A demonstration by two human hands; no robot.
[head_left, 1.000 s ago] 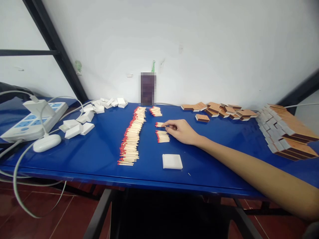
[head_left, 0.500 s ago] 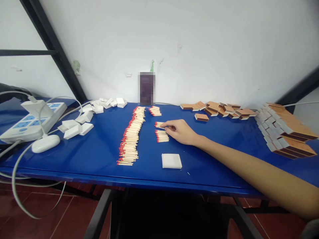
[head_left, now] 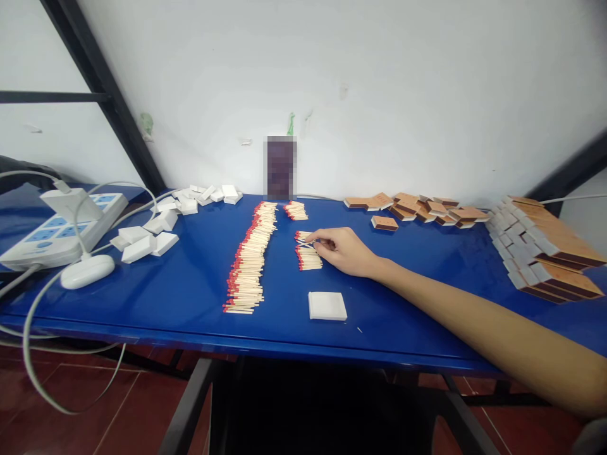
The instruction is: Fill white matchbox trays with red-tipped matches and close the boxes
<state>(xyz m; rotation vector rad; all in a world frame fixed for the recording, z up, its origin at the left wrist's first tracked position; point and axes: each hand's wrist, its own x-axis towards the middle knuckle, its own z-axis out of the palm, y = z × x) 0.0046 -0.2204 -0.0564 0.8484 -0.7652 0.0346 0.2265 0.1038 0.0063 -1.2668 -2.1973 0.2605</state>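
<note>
My right hand (head_left: 346, 251) rests on the blue table with its fingers bent and drawn together. Its index fingertip and thumb are at a small group of red-headed matches (head_left: 302, 236), and a match or so there lies aslant under the fingertips. Just below, touching this group, is a neat row of matches (head_left: 310, 259). To the left runs a long band of matches (head_left: 247, 259), and a smaller bunch of matches (head_left: 296, 211) lies farther back. A white matchbox tray (head_left: 327, 306) sits nearer the front edge. My left hand is out of view.
White trays (head_left: 142, 243) are scattered at the left, beside a power strip (head_left: 66, 230) with cables. Brown matchbox sleeves (head_left: 405, 207) lie at the back right, and stacked matchboxes (head_left: 545, 243) stand at the far right. A blurred dark object (head_left: 281, 167) leans on the wall.
Matches under my right fingertips have shifted toward the lower row; the gap between the two groups has narrowed and a match now lies aslant. My hand has barely moved.
</note>
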